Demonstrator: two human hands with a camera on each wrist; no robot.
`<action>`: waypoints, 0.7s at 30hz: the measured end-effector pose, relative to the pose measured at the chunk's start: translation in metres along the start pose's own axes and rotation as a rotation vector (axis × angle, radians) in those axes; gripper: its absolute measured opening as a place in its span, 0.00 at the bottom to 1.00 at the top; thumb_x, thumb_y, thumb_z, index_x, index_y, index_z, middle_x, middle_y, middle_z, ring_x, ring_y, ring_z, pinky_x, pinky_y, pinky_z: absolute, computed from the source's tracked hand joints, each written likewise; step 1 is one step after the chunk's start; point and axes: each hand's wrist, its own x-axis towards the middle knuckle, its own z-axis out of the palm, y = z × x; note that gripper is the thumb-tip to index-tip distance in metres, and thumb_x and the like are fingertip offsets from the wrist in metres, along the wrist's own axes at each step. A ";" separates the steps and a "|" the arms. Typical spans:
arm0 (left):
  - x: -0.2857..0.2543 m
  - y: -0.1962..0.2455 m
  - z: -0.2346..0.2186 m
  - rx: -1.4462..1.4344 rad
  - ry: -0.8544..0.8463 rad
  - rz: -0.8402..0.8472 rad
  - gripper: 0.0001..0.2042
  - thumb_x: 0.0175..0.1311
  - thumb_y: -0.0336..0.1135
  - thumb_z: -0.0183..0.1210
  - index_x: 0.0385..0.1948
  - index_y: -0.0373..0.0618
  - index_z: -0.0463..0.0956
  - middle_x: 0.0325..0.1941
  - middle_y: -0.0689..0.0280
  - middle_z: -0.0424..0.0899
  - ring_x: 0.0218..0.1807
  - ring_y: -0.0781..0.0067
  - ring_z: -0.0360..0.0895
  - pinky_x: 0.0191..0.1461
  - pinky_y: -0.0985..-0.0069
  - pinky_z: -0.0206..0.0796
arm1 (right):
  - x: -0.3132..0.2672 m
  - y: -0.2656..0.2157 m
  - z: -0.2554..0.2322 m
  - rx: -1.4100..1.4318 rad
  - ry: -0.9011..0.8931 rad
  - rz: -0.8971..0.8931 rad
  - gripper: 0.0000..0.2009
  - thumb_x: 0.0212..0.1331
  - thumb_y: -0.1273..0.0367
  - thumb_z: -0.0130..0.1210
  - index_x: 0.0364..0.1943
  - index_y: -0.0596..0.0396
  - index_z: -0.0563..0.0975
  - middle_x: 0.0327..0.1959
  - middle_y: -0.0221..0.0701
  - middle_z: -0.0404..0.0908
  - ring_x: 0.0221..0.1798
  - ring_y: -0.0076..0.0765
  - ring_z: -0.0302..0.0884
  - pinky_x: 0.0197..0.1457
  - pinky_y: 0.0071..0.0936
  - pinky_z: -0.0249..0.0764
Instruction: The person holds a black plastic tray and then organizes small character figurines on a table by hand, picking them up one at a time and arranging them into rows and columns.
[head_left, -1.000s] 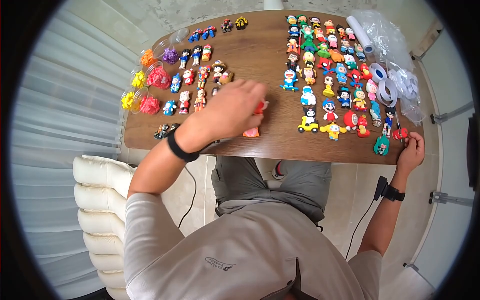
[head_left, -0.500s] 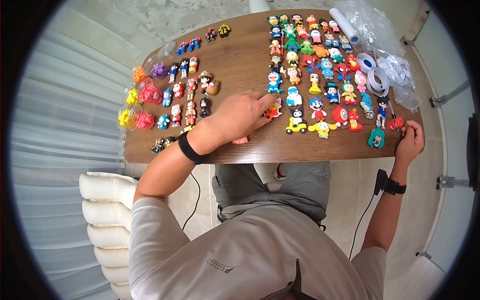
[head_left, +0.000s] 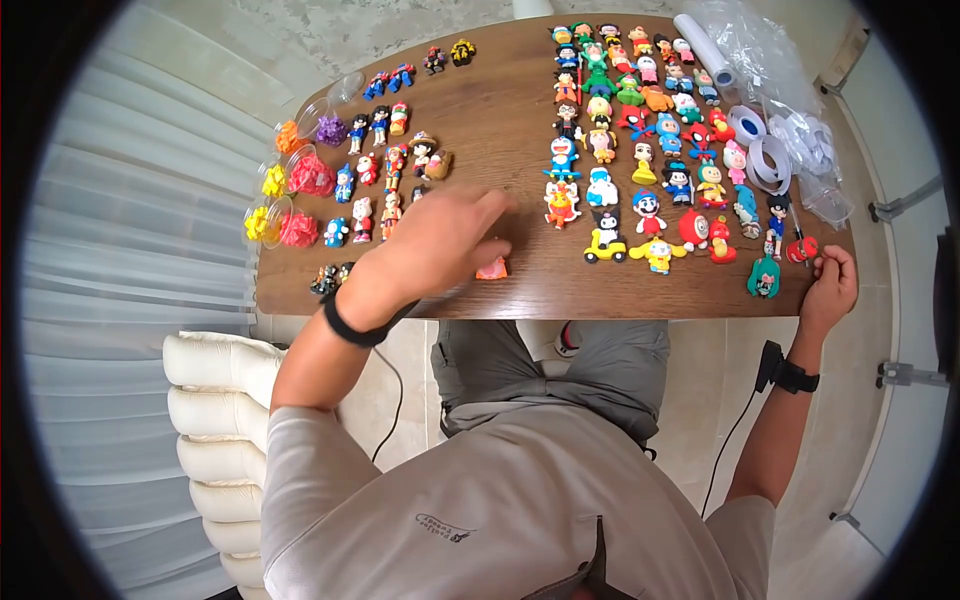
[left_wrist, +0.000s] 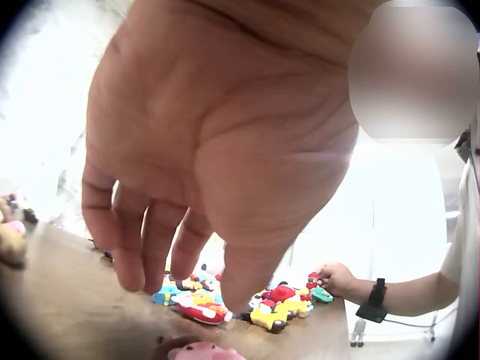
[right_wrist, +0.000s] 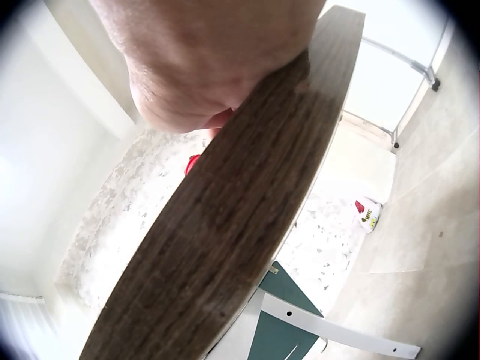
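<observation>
My left hand (head_left: 440, 240) hovers over the table's front middle with nothing in its grasp. Its fingers hang loosely apart in the left wrist view, thumb lowered. Just beneath lies a pink-and-orange figure (head_left: 491, 268), partly covered by the hand; a pink figure (left_wrist: 199, 349) shows at the bottom of the left wrist view. A red-and-yellow figure (head_left: 562, 204) lies to its right, below a blue-and-white cat figure (head_left: 561, 158). At the right front corner, my right hand (head_left: 830, 288) rests on the table edge, fingers loosely bent beside a small red cylindrical toy (head_left: 801, 249).
Many toy figures lie in rows on the right of the table (head_left: 480, 120). Fewer stand at left, beside cups of coloured paper shreds (head_left: 298, 229). Tape rolls (head_left: 769, 165), a white roll (head_left: 703, 50) and clear plastic bags (head_left: 765, 70) lie along the right side.
My left hand carried the red-and-yellow figure right, set it down below the blue-and-white cat, let go and drew back left toward the pink-and-orange figure. The right hand stayed at the corner.
</observation>
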 end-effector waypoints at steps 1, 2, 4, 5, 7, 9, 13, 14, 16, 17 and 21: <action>-0.013 0.003 -0.001 -0.010 -0.034 -0.021 0.22 0.60 0.41 0.66 0.54 0.43 0.73 0.46 0.55 0.82 0.49 0.50 0.80 0.52 0.58 0.73 | -0.001 0.000 0.000 -0.001 0.002 0.006 0.07 0.66 0.77 0.50 0.38 0.58 0.81 0.30 0.24 0.79 0.31 0.15 0.72 0.34 0.13 0.66; -0.023 0.004 0.004 -0.004 -0.059 -0.047 0.24 0.58 0.40 0.67 0.55 0.43 0.74 0.47 0.55 0.81 0.49 0.50 0.80 0.52 0.59 0.73 | -0.001 0.000 0.000 -0.006 0.004 0.003 0.07 0.66 0.77 0.50 0.38 0.58 0.81 0.30 0.24 0.78 0.31 0.15 0.72 0.34 0.13 0.65; -0.035 0.005 0.022 -0.069 -0.003 -0.053 0.24 0.58 0.38 0.68 0.55 0.44 0.74 0.46 0.55 0.81 0.48 0.50 0.80 0.51 0.59 0.73 | -0.002 -0.002 0.001 -0.016 0.004 -0.007 0.07 0.66 0.77 0.51 0.39 0.58 0.82 0.29 0.24 0.78 0.31 0.15 0.72 0.34 0.13 0.65; -0.038 0.006 0.029 -0.103 0.026 -0.058 0.23 0.58 0.37 0.68 0.56 0.44 0.74 0.45 0.55 0.81 0.48 0.51 0.80 0.51 0.59 0.73 | -0.002 -0.003 0.002 -0.015 0.003 -0.006 0.07 0.66 0.77 0.51 0.39 0.58 0.82 0.29 0.24 0.78 0.31 0.15 0.72 0.34 0.13 0.65; -0.038 0.008 0.040 -0.162 0.096 -0.074 0.23 0.58 0.34 0.67 0.56 0.44 0.74 0.43 0.55 0.82 0.46 0.50 0.80 0.49 0.59 0.73 | -0.003 -0.006 0.003 -0.011 0.001 -0.006 0.07 0.66 0.77 0.51 0.39 0.58 0.82 0.29 0.24 0.78 0.31 0.15 0.72 0.34 0.13 0.65; -0.035 0.016 0.049 -0.240 0.186 -0.046 0.22 0.59 0.33 0.67 0.56 0.44 0.74 0.42 0.56 0.82 0.46 0.50 0.81 0.49 0.59 0.73 | -0.003 -0.003 0.002 -0.016 0.003 -0.013 0.07 0.65 0.77 0.50 0.38 0.58 0.82 0.29 0.24 0.78 0.31 0.15 0.72 0.34 0.13 0.65; -0.017 0.038 0.064 -0.290 0.298 -0.005 0.19 0.59 0.30 0.67 0.53 0.44 0.75 0.42 0.55 0.82 0.47 0.51 0.81 0.50 0.59 0.73 | -0.002 -0.004 0.002 -0.030 -0.007 -0.017 0.07 0.65 0.77 0.50 0.38 0.58 0.81 0.29 0.24 0.78 0.31 0.16 0.72 0.34 0.13 0.65; -0.012 0.038 0.071 -0.291 0.324 0.009 0.19 0.59 0.30 0.67 0.52 0.44 0.75 0.43 0.55 0.82 0.47 0.51 0.80 0.51 0.59 0.73 | -0.002 -0.003 0.002 -0.030 -0.010 -0.019 0.08 0.65 0.77 0.50 0.38 0.58 0.81 0.29 0.24 0.78 0.31 0.16 0.72 0.34 0.14 0.65; -0.006 0.040 0.074 -0.300 0.341 0.007 0.20 0.59 0.30 0.67 0.53 0.44 0.75 0.43 0.55 0.82 0.48 0.51 0.80 0.51 0.59 0.73 | -0.002 -0.004 0.002 -0.028 -0.013 -0.025 0.08 0.64 0.77 0.50 0.38 0.58 0.81 0.29 0.24 0.78 0.31 0.16 0.72 0.34 0.14 0.65; -0.003 0.040 0.074 -0.304 0.349 0.007 0.20 0.59 0.30 0.67 0.53 0.44 0.75 0.44 0.56 0.82 0.48 0.51 0.80 0.52 0.60 0.73 | -0.002 -0.004 0.002 -0.032 -0.012 -0.030 0.08 0.64 0.77 0.50 0.38 0.58 0.81 0.29 0.24 0.78 0.31 0.15 0.72 0.34 0.14 0.65; -0.001 0.045 0.077 -0.303 0.429 0.006 0.21 0.59 0.30 0.67 0.55 0.45 0.75 0.46 0.57 0.83 0.49 0.52 0.79 0.52 0.60 0.73 | -0.004 -0.007 0.005 -0.048 -0.001 -0.041 0.08 0.64 0.77 0.49 0.38 0.58 0.81 0.28 0.24 0.78 0.31 0.15 0.71 0.33 0.14 0.64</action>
